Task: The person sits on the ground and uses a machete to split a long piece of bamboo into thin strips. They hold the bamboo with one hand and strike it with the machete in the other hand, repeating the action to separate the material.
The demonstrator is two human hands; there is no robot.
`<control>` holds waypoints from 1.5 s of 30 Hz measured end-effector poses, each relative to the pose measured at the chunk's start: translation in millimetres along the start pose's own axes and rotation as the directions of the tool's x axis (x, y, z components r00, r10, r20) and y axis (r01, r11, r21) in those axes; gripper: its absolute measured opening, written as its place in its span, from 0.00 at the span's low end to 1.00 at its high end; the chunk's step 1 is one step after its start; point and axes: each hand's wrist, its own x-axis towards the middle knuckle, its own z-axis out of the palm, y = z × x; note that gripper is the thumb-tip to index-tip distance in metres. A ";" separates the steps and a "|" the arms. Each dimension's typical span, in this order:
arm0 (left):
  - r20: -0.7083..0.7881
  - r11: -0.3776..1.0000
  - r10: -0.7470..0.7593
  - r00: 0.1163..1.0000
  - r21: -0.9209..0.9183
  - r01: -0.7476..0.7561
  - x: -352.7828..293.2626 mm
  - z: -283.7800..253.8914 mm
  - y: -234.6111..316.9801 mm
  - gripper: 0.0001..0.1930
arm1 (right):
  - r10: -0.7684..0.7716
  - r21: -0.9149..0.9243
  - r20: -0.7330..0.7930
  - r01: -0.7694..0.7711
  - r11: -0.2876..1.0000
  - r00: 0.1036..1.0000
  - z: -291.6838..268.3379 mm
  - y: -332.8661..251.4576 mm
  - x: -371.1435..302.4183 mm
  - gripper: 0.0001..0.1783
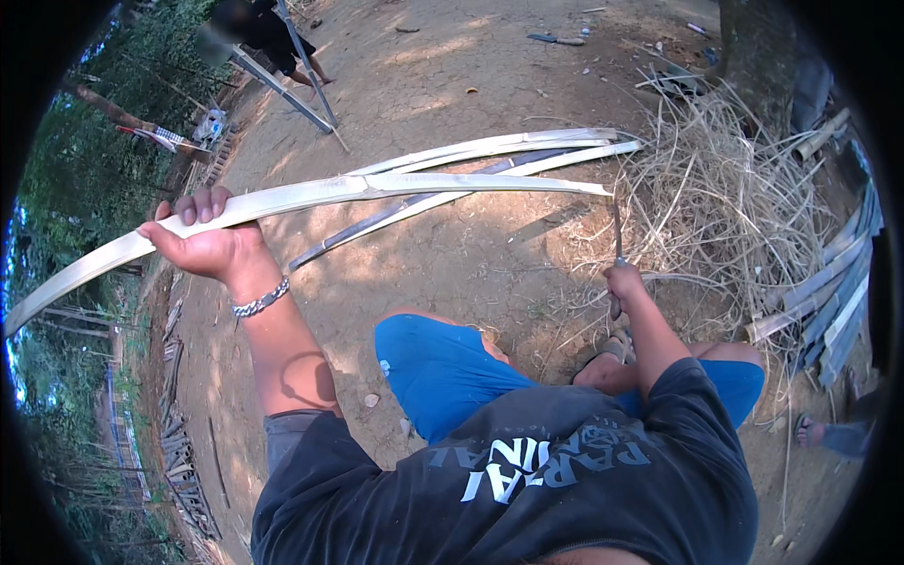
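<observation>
One long pale strip (433, 183) is held above bare earth (424, 250) and other strips (490, 144), its right end at the tip of a knife (618, 229); shavings (702, 193) heap near a tree trunk (758, 71). Arm stretched out, the left hand (215, 245) grasps the strip from below; the right hand (624, 282), lower, clenches the knife's handle, blade pointing away.

I'm in a dark charcoal tee (584, 513) with short sleeves (311, 443) and big block lettering (513, 463) across the front, part bright white, part greyed-out. Shorts (435, 372) are bright blue, with one tiny pale spot (384, 365) near the left hem. Chunky silver chain bracelet (262, 300) by my left hand (209, 240), and a greyish-tan strappy sandal (614, 347) on one foot (593, 374).
</observation>
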 end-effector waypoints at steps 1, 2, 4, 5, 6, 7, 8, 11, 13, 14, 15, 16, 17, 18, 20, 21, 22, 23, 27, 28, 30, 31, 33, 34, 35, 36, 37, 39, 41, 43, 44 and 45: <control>-0.074 1.000 0.024 0.997 0.020 -0.022 -13.7 9.9 -11.3 0.22 | -0.045 0.022 0.026 0.045 0.999 0.999 -3.6 -10.5 -8.3 0.04; -0.078 0.996 0.014 0.997 0.085 -0.007 -22.6 11.0 -21.9 0.24 | -0.051 0.053 0.049 0.048 0.997 0.997 -1.2 -26.9 -22.0 0.04; -0.091 0.993 -0.075 0.993 0.080 0.082 -42.9 3.8 -56.1 0.27 | -0.048 0.116 0.066 0.040 0.992 0.997 8.6 -58.7 -58.4 0.05; -0.090 0.990 -0.138 0.986 0.020 0.140 -52.2 2.2 -68.7 0.29 | -0.081 0.134 0.076 0.070 0.988 0.994 10.5 -68.5 -73.1 0.05; -0.086 0.987 -0.120 0.989 0.093 0.128 -63.4 -2.5 -84.0 0.31 | -0.112 0.152 0.078 0.099 0.983 0.991 10.6 -74.4 -86.5 0.06; -0.082 0.979 -0.098 0.992 0.173 0.111 -71.9 -7.3 -93.8 0.33 | -0.143 0.168 0.088 0.127 0.978 0.986 13.2 -80.8 -99.7 0.06; -0.127 0.964 -0.081 0.989 0.243 0.110 -77.2 -9.3 -94.4 0.34 | -0.159 0.149 0.105 0.142 0.979 0.982 17.6 -87.1 -114.4 0.07; -0.175 0.981 -0.112 0.978 0.140 0.137 -85.1 -19.4 -90.4 0.35 | -0.216 0.081 0.101 0.208 0.975 0.971 27.7 -96.7 -153.9 0.08; -0.083 0.975 -0.154 0.985 0.149 0.165 -87.5 -21.1 -81.3 0.36 | -0.253 -0.046 0.117 0.260 0.965 0.960 24.7 -92.1 -163.7 0.12; -0.035 0.973 -0.172 0.985 0.153 0.175 -87.9 -19.5 -73.7 0.37 | -0.289 -0.121 0.118 0.303 0.945 0.950 22.3 -87.9 -165.9 0.13; 0.012 0.970 -0.188 0.982 0.158 0.184 -87.6 -17.2 -65.9 0.38 | -0.324 -0.195 0.123 0.343 0.919 0.938 21.1 -84.0 -170.0 0.14; -0.004 0.978 -0.165 0.986 0.129 0.164 -90.0 -11.4 -53.5 0.38 | -0.316 -0.244 0.078 0.325 0.914 0.946 29.3 -95.9 -195.4 0.16; 0.025 0.976 -0.180 0.983 0.131 0.175 -91.5 -13.2 -50.9 0.38 | -0.408 -0.270 0.062 0.408 0.872 0.911 33.0 -95.4 -200.7 0.16; 0.054 0.973 -0.196 0.979 0.133 0.187 -93.2 -17.8 -51.3 0.39 | -0.496 -0.297 0.048 0.486 0.822 0.867 35.5 -95.4 -204.4 0.15; 0.101 0.967 -0.224 0.969 0.148 0.208 -98.2 -32.3 -50.5 0.39 | -0.498 -0.213 0.072 0.501 0.839 0.864 45.1 -112.2 -225.3 0.14; 0.071 0.969 -0.206 0.976 0.152 0.194 -102.4 -38.1 -51.3 0.36 | -0.525 -0.257 0.086 0.528 0.810 0.847 50.6 -123.2 -232.0 0.14; 0.045 0.970 -0.202 0.978 0.150 0.193 -113.6 -36.7 -53.9 0.33 | -0.544 -0.305 0.089 0.543 0.782 0.834 51.4 -130.7 -235.9 0.14; 0.022 0.970 -0.197 0.980 0.150 0.191 -124.0 -33.6 -53.9 0.30 | -0.564 -0.350 0.092 0.557 0.753 0.820 53.7 -137.8 -238.8 0.13; -0.019 0.977 -0.138 0.990 0.161 0.139 -160.8 -27.8 -45.6 0.29 | -0.591 -0.392 0.249 0.638 0.663 0.767 80.9 -180.7 -262.4 0.14; 0.011 0.975 -0.098 0.995 0.202 0.094 -165.3 -34.4 -43.5 0.29 | -0.585 -0.387 0.309 0.661 0.642 0.750 89.8 -198.0 -278.6 0.13; -0.003 0.965 -0.106 0.994 0.241 0.104 -177.3 -47.2 -40.8 0.28 | -0.616 -0.401 0.410 0.740 0.541 0.673 105.7 -214.0 -296.7 0.13; -0.012 0.961 -0.130 0.991 0.246 0.129 -180.8 -54.9 -40.9 0.28 | -0.626 -0.404 0.463 0.779 0.480 0.627 108.0 -216.7 -298.8 0.12; -0.074 0.975 -0.096 0.993 0.192 0.109 -188.6 -34.5 -34.3 0.29 | -0.550 -0.468 0.343 0.647 0.602 0.761 101.5 -187.7 -258.7 0.12; -0.079 0.977 -0.093 0.993 0.183 0.107 -188.0 -32.7 -28.7 0.29 | -0.506 -0.485 0.289 0.580 0.654 0.812 97.4 -175.0 -241.7 0.12; -0.090 0.982 -0.083 0.992 0.164 0.097 -187.5 -31.9 -26.1 0.29 | -0.479 -0.502 0.312 0.571 0.650 0.820 87.6 -172.2 -232.4 0.12; -0.029 0.984 -0.090 0.996 0.149 0.093 -190.1 -44.4 -31.6 0.30 | -0.451 -0.520 0.331 0.559 0.646 0.829 76.4 -170.0 -224.4 0.12; -0.048 0.979 -0.079 0.996 0.187 0.087 -190.3 -47.6 -30.6 0.30 | -0.419 -0.528 0.348 0.544 0.652 0.839 70.9 -167.9 -220.7 0.12; -0.073 0.954 -0.078 0.994 0.284 0.095 -194.3 -60.6 -27.0 0.30 | -0.459 -0.525 0.389 0.602 0.602 0.799 90.0 -177.3 -255.7 0.12; 0.133 0.975 -0.031 0.991 0.224 0.000 -192.7 -76.7 -21.4 0.28 | -0.507 -0.497 0.478 0.697 0.518 0.717 106.4 -191.6 -291.4 0.12; 0.105 0.973 -0.005 0.994 0.232 -0.019 -198.0 -85.9 -22.7 0.28 | -0.520 -0.481 0.482 0.709 0.516 0.705 107.8 -188.6 -289.0 0.13; 0.062 0.978 -0.046 0.997 0.204 0.032 -199.1 -78.9 -22.7 0.28 | -0.532 -0.482 0.472 0.711 0.512 0.703 104.7 -189.0 -285.1 0.13; 0.020 0.981 -0.087 0.996 0.175 0.082 -199.9 -71.8 -21.5 0.28 | -0.483 -0.531 0.436 0.650 0.543 0.759 92.9 -178.4 -261.0 0.13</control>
